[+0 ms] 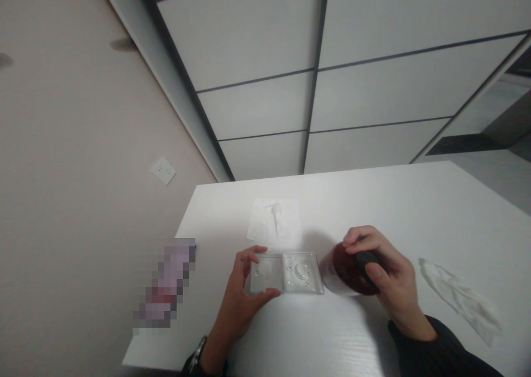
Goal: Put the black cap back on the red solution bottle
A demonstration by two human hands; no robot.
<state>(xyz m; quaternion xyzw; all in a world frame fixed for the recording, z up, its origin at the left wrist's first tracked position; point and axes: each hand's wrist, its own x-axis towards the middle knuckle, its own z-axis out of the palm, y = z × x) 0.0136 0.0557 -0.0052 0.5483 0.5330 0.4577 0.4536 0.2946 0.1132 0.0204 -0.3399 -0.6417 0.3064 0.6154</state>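
My left hand (244,283) grips the left part of a clear plastic case (303,273) between thumb and fingers. The case lies open in two halves on the table, with a round raised shape in its right half. Just right of it stands a round container (332,272) with a dark red top (346,269). My right hand (385,272) is closed on a black knob-like part (367,263) on that top. The container's exact kind is hard to make out.
A thin white sheet with a pale mark (269,222) lies behind the case. On the right of the white table (315,332) is a crumpled white cloth (460,299). A blurred pinkish item (168,285) rests at the left edge, near the wall.
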